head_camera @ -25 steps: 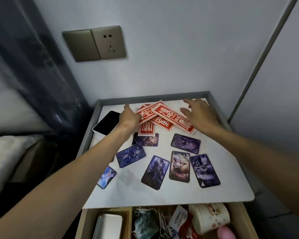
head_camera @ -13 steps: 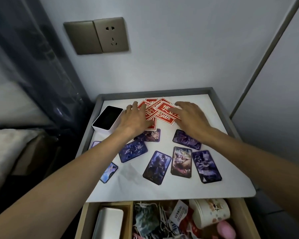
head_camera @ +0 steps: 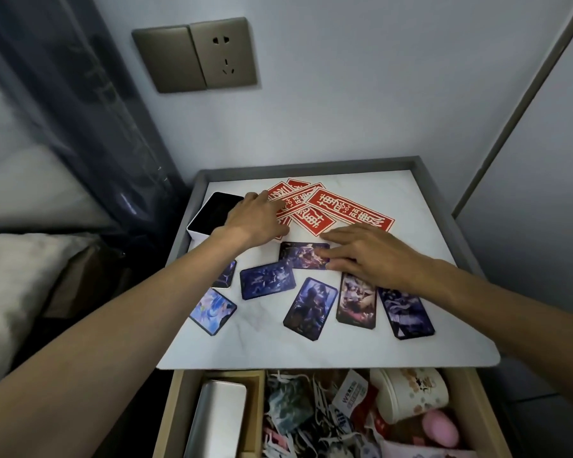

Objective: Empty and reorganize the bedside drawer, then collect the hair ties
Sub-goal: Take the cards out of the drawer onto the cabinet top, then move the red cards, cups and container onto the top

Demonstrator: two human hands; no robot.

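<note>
Pressing flat, grasping nothing: left hand (head_camera: 255,219) on flimsy red paper slips (head_camera: 351,209), right hand (head_camera: 374,256) on slick dark picture card (head_camera: 298,254); pinch edges beside fingers (head_camera: 341,256).

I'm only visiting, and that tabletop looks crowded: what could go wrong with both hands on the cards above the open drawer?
The pale blue card lies close to the left edge of the tabletop; a sweep could push it off. Cards slid forward could drop into the cluttered open drawer. The left hand is right beside the white box and might nudge it.
</note>
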